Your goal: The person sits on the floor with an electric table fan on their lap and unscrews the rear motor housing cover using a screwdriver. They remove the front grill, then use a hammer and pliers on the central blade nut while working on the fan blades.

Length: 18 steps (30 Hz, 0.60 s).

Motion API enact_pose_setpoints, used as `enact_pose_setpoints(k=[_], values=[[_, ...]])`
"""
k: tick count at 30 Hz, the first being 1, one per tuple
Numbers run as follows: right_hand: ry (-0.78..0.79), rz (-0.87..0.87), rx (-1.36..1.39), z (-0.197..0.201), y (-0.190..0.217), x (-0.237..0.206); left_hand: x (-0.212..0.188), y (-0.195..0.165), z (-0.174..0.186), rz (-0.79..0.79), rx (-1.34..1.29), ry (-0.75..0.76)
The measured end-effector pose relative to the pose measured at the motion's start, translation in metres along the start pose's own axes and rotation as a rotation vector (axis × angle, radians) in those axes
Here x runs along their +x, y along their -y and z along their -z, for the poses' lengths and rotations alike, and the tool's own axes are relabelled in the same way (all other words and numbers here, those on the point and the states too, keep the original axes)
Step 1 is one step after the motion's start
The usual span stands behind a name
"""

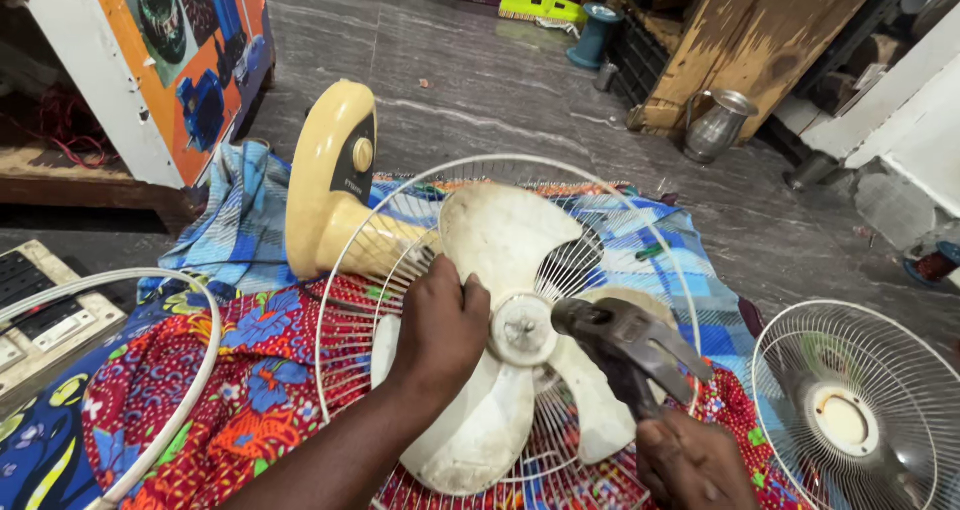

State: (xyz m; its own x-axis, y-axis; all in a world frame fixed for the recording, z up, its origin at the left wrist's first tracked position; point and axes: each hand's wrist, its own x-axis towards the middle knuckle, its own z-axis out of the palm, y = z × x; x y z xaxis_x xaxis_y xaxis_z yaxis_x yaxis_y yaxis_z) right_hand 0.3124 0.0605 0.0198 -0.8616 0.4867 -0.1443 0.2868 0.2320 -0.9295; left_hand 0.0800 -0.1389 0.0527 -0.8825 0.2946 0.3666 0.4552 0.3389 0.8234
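A cream table fan lies on its back on patterned cloth; its base point(330, 175) points away from me. Its white blade point(505, 235) sits in the rear wire guard point(400, 220). My left hand point(440, 330) grips the blade just left of the hub cap point(522, 330). My right hand point(690, 460) holds dark metal pliers point(625, 345), whose jaws touch the right side of the hub cap.
A loose white front guard point(860, 415) lies at the right, and a wire ring point(190, 390) at the left. A switchboard point(40, 310) sits far left. Beyond are a steel jug point(718, 125), a wooden panel point(750, 40), a broom point(540, 8) and a cabinet point(150, 60).
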Motion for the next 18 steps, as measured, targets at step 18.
enact_pose_setpoints(k=[18], values=[[-0.001,-0.016,-0.053,-0.002,0.002,0.007,0.023,0.013,-0.008,-0.036,-0.009,0.144]])
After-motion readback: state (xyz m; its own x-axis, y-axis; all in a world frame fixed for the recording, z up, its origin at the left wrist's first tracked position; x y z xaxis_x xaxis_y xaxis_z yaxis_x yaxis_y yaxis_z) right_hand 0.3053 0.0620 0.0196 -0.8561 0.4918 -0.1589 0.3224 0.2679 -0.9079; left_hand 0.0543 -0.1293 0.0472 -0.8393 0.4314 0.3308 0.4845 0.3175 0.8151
